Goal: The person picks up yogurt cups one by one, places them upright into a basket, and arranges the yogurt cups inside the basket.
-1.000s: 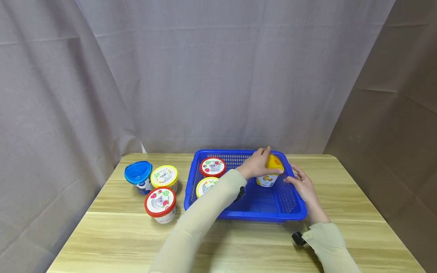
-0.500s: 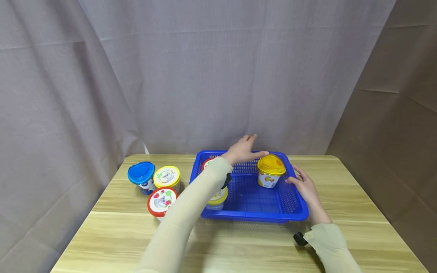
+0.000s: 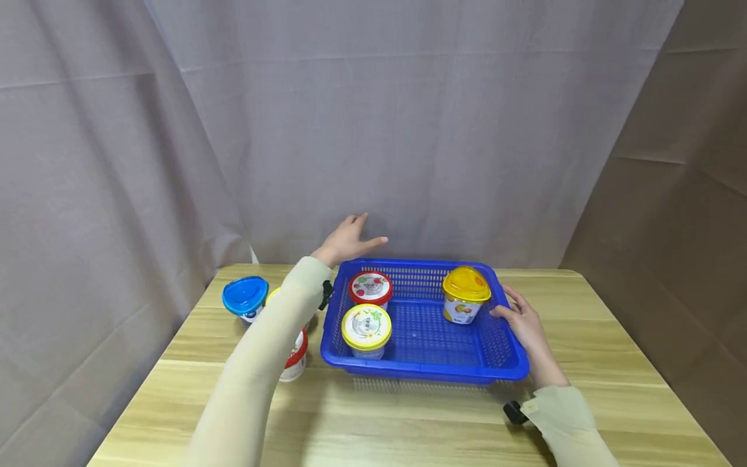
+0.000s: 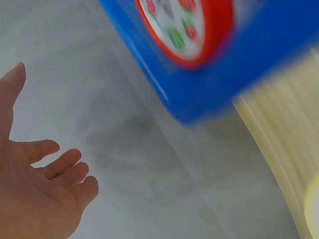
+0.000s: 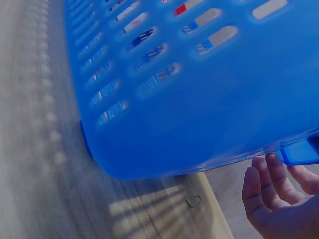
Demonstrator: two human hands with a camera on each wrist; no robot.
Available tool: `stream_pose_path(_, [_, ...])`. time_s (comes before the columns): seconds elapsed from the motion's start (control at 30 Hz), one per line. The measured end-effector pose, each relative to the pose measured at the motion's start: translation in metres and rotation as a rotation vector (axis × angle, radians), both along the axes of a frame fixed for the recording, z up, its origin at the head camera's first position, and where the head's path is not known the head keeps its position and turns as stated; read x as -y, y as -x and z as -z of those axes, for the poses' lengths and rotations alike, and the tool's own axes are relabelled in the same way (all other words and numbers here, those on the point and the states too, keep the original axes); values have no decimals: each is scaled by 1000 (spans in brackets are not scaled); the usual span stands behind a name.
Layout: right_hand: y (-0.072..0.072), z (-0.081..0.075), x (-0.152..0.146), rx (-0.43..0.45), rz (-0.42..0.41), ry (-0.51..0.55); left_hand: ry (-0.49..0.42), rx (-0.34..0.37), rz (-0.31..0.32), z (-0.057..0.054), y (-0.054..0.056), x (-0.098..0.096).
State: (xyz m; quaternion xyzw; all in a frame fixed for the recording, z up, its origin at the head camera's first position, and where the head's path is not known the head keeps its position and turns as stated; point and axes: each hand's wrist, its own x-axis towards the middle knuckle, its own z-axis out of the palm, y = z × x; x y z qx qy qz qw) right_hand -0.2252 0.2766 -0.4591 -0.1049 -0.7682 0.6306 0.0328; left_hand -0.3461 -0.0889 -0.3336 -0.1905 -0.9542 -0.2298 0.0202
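Note:
My left hand [image 3: 347, 241] is raised above the back left corner of a blue plastic basket [image 3: 420, 371], fingers spread and holding nothing; the left wrist view shows its bare palm [image 4: 40, 199]. My right hand [image 3: 528, 327] grips the basket's right rim, thumb on top and fingertips [image 5: 251, 181] against the outside. Inside the basket, a yellow-lidded tub [image 3: 465, 285] with fruit on its label stands at the back right. Two round tubs sit along its left side: a red-lidded tub [image 3: 371, 287] behind a yellow-lidded tub [image 3: 366, 326].
Left of the basket on the wooden table [image 3: 408, 428] stand a blue-lidded tub [image 3: 245, 296], a second red-lidded tub [image 3: 294, 363] and another yellow-lidded tub [image 3: 272, 295]. My left sleeve partly covers these. A grey curtain [image 3: 408, 143] hangs behind the table.
My left hand has let go of the yellow-lidded tub at the basket's back right and moved left and up. The tub stays there. My right hand keeps its place on the rim.

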Motion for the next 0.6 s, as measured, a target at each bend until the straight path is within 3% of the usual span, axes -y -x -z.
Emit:
stream_pose_path(0.13, [2, -1, 0, -9, 8, -3, -20, -4, -51, -7, 1, 35])
stream_pose_path(0.3, [3, -1, 6, -14, -15, 38, 9, -28, -68, -11, -7, 82])
stream_pose_path(0.43, [3, 0, 9, -13, -10, 39, 17, -41, -90, -11, -20, 120])
stream_pose_path(0.6, [3, 0, 8, -8, -15, 26, 30, 5, -134, -5, -43, 156])
